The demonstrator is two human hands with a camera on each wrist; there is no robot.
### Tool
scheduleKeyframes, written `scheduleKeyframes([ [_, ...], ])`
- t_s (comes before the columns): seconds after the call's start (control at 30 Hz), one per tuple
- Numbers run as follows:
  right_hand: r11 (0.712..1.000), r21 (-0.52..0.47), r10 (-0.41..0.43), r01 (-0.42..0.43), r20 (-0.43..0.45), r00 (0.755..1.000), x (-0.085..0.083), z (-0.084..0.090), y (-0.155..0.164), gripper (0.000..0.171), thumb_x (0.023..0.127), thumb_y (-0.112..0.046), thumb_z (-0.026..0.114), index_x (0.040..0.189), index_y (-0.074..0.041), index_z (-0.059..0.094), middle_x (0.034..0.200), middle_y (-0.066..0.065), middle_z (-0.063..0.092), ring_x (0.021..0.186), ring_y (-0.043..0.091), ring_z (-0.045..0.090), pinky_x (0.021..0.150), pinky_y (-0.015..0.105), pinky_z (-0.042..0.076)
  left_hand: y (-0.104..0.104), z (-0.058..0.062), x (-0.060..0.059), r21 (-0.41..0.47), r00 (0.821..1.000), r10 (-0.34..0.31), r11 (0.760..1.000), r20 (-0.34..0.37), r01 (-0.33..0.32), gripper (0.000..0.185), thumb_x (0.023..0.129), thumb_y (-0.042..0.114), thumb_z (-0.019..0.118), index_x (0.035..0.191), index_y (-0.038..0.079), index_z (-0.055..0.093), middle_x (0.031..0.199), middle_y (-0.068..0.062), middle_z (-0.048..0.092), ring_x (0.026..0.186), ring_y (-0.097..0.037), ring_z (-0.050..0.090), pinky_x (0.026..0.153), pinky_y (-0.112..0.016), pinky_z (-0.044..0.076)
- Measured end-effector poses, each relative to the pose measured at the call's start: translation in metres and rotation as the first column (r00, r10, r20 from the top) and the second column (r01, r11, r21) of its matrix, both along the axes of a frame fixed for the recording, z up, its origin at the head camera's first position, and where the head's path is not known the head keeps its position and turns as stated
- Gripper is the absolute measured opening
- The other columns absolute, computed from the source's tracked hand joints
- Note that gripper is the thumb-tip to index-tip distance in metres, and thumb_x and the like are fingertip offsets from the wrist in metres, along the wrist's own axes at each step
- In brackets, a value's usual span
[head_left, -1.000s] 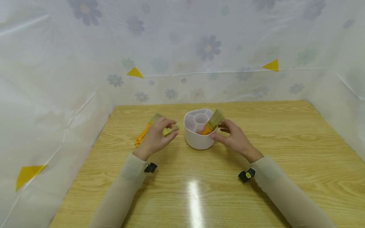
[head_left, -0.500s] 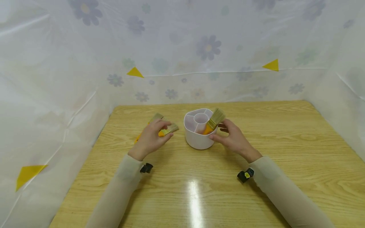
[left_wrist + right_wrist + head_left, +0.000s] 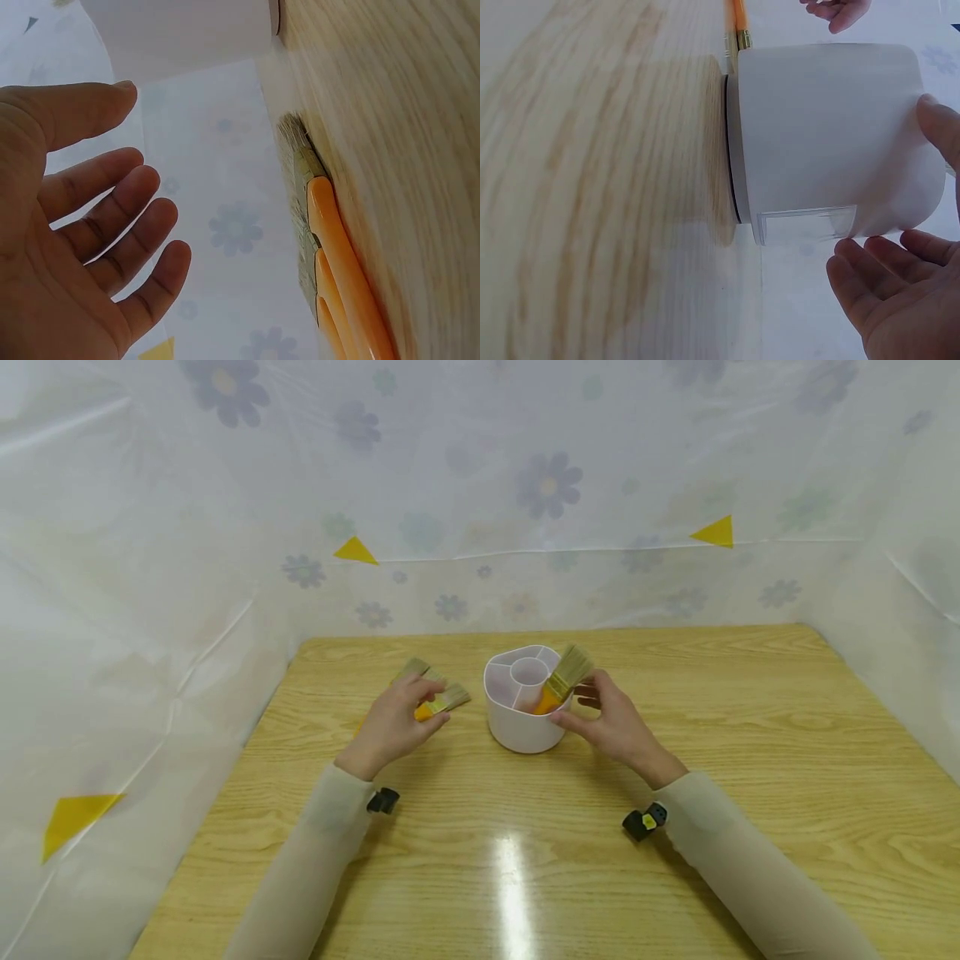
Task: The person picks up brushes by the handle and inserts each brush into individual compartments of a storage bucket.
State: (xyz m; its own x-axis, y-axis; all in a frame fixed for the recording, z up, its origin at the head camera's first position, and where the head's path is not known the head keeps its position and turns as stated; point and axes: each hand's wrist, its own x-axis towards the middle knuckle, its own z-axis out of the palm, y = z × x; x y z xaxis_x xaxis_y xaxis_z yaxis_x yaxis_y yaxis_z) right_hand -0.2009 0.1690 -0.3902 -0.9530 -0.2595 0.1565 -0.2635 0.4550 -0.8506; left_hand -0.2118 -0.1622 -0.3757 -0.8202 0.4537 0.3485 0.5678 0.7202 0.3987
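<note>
A white divided holder [image 3: 522, 718] stands mid-table, with one orange-handled brush [image 3: 564, 675] in it, bristles up. Two more orange-handled brushes [image 3: 447, 700] lie flat on the wood to its left. My left hand [image 3: 403, 712] hovers over them. In the left wrist view the left hand [image 3: 97, 225] is spread and relaxed, holding nothing, a short gap from the brushes [image 3: 324, 225]. My right hand [image 3: 603, 712] is at the holder's right side. In the right wrist view its thumb [image 3: 941, 127] touches the holder's wall [image 3: 825, 135], and the fingers [image 3: 877, 266] lie loose beside it.
The wooden table [image 3: 525, 860] is walled on three sides by flowered plastic sheeting [image 3: 480, 510]. Its back edge lies just behind the holder. Bare wood stretches to the right of the holder and in front of both arms.
My left hand has drawn slightly left and back over the lying brushes, and its fingers have relaxed. The right hand and the holder have barely moved.
</note>
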Motion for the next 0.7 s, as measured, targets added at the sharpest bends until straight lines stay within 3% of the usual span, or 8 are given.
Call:
scheduleKeyframes([
  [0.27, 1.0, -0.009, -0.005, 0.005, -0.023, 1.0, -0.0052, -0.0103, 0.0042, 0.072, 0.081, -0.043, 0.074, 0.135, -0.009, 0.04, 0.134, 0.013, 0.048, 0.124, 0.034, 0.048, 0.103, 0.05, 0.038, -0.0016, -0.0024, -0.0017, -0.007, 1.0, 0.011, 1.0, 0.017, -0.011, 0.039, 0.085, 0.021, 0.073, 0.12, 0.006, 0.064, 0.101, -0.011, 0.06, 0.089, -0.022, 0.056, 0.073, -0.039, 0.049],
  [0.53, 1.0, -0.001, -0.008, 0.008, -0.057, 0.998, -0.0049, -0.0096, 0.0061, 0.071, 0.082, -0.044, 0.073, 0.139, -0.014, 0.045, 0.138, 0.008, 0.048, 0.124, 0.03, 0.05, 0.101, 0.049, 0.039, -0.0024, -0.0024, -0.0031, -0.011, 0.998, 0.021, 1.0, 0.054, -0.02, 0.039, 0.086, 0.021, 0.072, 0.121, 0.005, 0.063, 0.105, -0.013, 0.061, 0.095, -0.03, 0.059, 0.078, -0.041, 0.049],
  [0.7, 1.0, -0.013, -0.014, 0.013, -0.08, 0.997, -0.0047, -0.0101, 0.0076, 0.067, 0.083, -0.041, 0.073, 0.136, -0.011, 0.046, 0.134, 0.009, 0.05, 0.122, 0.031, 0.05, 0.102, 0.049, 0.039, -0.0035, -0.0032, -0.0037, -0.025, 0.997, 0.034, 0.999, 0.067, -0.032, 0.039, 0.087, 0.023, 0.071, 0.121, 0.005, 0.063, 0.108, -0.012, 0.061, 0.097, -0.03, 0.058, 0.08, -0.042, 0.049],
])
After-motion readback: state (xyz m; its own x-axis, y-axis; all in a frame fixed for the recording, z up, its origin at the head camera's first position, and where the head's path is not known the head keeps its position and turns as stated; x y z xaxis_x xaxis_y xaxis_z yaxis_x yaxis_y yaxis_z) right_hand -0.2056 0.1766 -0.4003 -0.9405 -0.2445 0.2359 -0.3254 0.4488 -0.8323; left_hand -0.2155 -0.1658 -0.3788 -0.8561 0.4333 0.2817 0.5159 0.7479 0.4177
